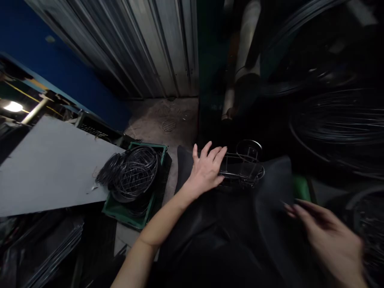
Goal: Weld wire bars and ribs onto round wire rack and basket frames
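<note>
My left hand [207, 170] reaches forward with its fingers stretched out and together, its fingertips at the left side of a black wire rack [243, 166]. The rack stands on a dark sheet or bag [228, 216] that covers my lap area. My right hand [327, 236] is low at the right, blurred, with fingers extended toward the edge of the dark sheet; nothing shows in it. A round wire ring [249, 146] forms the rack's top.
A green crate [132, 210] holds a pile of black wire baskets [132, 174] at left. A grey board [51, 168] lies beside it. Corrugated metal wall [135, 44] behind. Coils of dark wire [336, 116] fill the right side.
</note>
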{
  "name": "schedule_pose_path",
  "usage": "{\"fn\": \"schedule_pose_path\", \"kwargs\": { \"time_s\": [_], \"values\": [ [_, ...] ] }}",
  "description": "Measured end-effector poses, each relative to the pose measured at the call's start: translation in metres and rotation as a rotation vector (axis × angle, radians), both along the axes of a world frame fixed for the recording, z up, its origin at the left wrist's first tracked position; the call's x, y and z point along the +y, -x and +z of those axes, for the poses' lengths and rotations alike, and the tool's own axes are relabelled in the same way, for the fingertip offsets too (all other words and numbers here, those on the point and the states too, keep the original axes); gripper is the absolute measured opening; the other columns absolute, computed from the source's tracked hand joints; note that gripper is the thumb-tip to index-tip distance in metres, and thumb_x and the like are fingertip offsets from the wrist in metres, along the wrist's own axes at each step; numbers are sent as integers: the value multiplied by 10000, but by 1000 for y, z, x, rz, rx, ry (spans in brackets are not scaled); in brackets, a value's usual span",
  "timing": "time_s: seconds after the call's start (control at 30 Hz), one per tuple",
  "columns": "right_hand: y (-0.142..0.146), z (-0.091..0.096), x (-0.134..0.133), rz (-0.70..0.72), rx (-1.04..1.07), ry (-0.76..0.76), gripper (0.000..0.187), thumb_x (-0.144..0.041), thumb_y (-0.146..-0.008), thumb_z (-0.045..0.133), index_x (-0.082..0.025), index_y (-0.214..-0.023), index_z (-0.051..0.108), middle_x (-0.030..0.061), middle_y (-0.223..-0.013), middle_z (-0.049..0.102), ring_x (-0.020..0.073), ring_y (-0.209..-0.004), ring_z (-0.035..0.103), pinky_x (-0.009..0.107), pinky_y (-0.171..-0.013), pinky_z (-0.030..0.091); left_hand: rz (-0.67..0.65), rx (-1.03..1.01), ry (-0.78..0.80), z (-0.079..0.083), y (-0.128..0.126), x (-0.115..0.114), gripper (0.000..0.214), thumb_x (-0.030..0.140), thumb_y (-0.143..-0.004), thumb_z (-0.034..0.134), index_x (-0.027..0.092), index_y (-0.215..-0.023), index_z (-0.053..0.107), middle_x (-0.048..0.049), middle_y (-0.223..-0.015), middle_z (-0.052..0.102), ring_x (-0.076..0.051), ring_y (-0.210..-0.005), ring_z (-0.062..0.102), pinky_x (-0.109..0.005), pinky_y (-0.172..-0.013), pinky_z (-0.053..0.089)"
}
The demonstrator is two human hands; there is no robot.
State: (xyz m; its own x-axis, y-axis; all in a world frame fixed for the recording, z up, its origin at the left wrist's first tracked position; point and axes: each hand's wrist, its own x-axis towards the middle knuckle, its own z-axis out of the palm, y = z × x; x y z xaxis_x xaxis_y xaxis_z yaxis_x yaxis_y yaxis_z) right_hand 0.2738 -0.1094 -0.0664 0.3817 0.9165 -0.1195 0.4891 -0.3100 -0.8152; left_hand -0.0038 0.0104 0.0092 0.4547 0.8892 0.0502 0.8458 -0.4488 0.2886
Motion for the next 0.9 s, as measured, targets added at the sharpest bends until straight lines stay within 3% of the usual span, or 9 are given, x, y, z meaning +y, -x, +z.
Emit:
{"fn": "schedule_pose_path", "kwargs": {
  "time_s": [0.1, 0.17, 0.37, 0.43, 0.53, 0.6, 0.7, 0.8, 0.9],
  "values": [
    [6, -8, 0, 123, -356, -67, 366, -505, -836, 426, -245, -963, 648, 85, -941, 664, 266, -844, 633, 408, -736, 506, -25, 38, -26, -2, -6, 9, 745, 335, -737, 682, 182, -1378, 335, -115, -1329, 502, -337, -1361, 281, -634, -1122, 20],
    [4, -14, -1, 250, -543, -52, 380, -449, -877, 345, -236, -963, 648, 83, -903, 654, 255, -834, 615, 377, -671, 491, -47, 49, -37, -4, -4, 13, 743, 353, -716, 701, 172, -1353, 366, -119, -1306, 511, -341, -1341, 301, -636, -1120, 32],
    [-22, -21, -8, 387, -850, 187, 274, -265, -841, 373, -220, -774, 635, 93, -670, 592, 253, -686, 543, 356, -563, 407, -10, 19, -48, -10, -4, 14, 688, 350, -705, 685, 194, -1314, 405, -105, -1270, 530, -337, -1324, 320, -633, -1119, 65],
    [-27, -14, -4, 325, -767, 238, 220, -305, -801, 433, -223, -724, 622, 88, -670, 615, 254, -683, 553, 357, -559, 409, 9, 3, -47, -12, -5, 13, 664, 344, -706, 671, 207, -1303, 414, -96, -1268, 536, -338, -1321, 323, -635, -1115, 81],
    [-16, 10, 10, 176, -389, 239, 255, -459, -744, 531, -235, -791, 643, 50, -732, 668, 219, -664, 594, 335, -580, 460, 21, -14, -32, -10, -6, 13, 633, 359, -706, 658, 222, -1282, 432, -85, -1263, 547, -345, -1314, 328, -646, -1106, 99],
    [5, 31, 25, 122, -113, 185, 324, -525, -716, 583, -232, -836, 651, 42, -762, 679, 194, -662, 614, 314, -607, 491, 24, -18, -26, -8, -7, 13, 608, 365, -710, 652, 224, -1266, 449, -80, -1244, 559, -348, -1309, 333, -649, -1104, 100],
    [44, 54, 53, 176, 158, 129, 328, -513, -698, 648, -209, -822, 643, 42, -736, 668, 180, -663, 627, 292, -620, 508, 21, -3, -48, -5, -10, 14, 602, 329, -707, 656, 213, -1265, 462, -84, -1195, 581, -350, -1296, 346, -640, -1108, 96],
    [72, 61, 79, 230, 300, 145, 317, -484, -695, 679, -196, -816, 627, 38, -715, 665, 183, -653, 643, 277, -572, 507, -12, 16, -70, -3, -10, 15, 593, 321, -694, 671, 208, -1248, 488, -92, -1139, 599, -350, -1273, 369, -633, -1110, 88],
    [83, 60, 94, 187, 369, 157, 331, -481, -682, 694, -184, -805, 613, 36, -706, 659, 187, -651, 657, 264, -537, 507, -52, -1, -74, -2, -6, 18, 541, 372, -685, 687, 218, -1181, 536, -84, -1086, 619, -343, -1250, 391, -629, -1112, 72]
  ]
}}
